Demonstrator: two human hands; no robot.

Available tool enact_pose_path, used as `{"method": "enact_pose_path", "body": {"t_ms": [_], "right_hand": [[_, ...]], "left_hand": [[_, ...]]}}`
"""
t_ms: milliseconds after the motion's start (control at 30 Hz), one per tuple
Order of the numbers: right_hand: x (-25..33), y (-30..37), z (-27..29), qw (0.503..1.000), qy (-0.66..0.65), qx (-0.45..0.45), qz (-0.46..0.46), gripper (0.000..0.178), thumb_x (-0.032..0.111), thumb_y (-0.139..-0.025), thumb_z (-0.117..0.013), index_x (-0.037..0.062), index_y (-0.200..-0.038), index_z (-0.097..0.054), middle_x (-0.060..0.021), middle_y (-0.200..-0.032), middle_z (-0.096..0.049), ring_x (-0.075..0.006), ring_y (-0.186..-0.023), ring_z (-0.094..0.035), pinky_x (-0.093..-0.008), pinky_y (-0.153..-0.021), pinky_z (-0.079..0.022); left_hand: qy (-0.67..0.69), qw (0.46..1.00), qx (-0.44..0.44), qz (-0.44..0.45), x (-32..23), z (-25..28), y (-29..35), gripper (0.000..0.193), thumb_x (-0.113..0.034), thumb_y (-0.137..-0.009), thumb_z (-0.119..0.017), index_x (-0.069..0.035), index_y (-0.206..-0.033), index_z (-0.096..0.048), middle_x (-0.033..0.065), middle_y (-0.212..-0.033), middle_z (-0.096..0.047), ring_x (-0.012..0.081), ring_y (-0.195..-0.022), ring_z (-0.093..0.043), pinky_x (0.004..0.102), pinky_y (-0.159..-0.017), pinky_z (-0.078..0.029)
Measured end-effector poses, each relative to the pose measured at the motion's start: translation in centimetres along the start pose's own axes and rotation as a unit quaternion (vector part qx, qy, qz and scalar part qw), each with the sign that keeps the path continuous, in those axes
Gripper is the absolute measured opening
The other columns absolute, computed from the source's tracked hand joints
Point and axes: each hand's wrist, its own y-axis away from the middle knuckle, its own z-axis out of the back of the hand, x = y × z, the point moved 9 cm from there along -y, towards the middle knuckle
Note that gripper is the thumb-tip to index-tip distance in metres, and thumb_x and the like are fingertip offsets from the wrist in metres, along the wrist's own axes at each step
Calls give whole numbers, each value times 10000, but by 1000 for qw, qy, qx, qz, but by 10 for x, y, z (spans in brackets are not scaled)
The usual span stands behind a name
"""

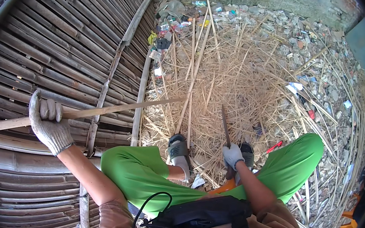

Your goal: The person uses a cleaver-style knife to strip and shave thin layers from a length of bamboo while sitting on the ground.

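Note:
My left hand [49, 121], in a pale work glove, is closed round a long flat bamboo strip [120, 108]. The strip's short end sticks out to the left of the glove, and its long part slants to the right over the litter in front of me. My right hand [233, 156], gloved too, grips a knife [225, 127] between my knees. Its long, narrow dark blade points forward and slightly left, apart from the strip. Fingers hide most of the knife's handle.
Bamboo shavings [240, 80] cover the ground ahead, with several long strips [195, 70] lying on them. A bamboo slat wall [49, 58] stands at left. Rubble and rubbish [303, 42] reach the brick wall [285, 0]. My sandalled feet [180, 152] rest near the shavings; a red object [274, 146] lies at right.

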Motion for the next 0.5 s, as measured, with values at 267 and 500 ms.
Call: {"method": "enact_pose_path", "body": {"t_ms": [267,500], "right_hand": [[0,0,-6,1000,-3,14,0,233,235,-1007,-582,26,-1063,-669,-79,-698,-657,-202,-539,-659,-371,-496,-538],[-5,-9,0,998,62,-13,26,241,239,-989,-589,21,-1019,-687,-97,-698,-668,-224,-590,-687,-382,-571,-558]], "left_hand": [[-10,1000,10,5,0,0,0,194,-141,-1015,-696,24,-1116,-714,-71,-639,-222,70,-525,-198,262,-446,-201],[-11,1000,12,13,0,-4,3,216,-135,-1011,-698,38,-1140,-717,-66,-639,-235,75,-531,-200,269,-451,-201]]}}
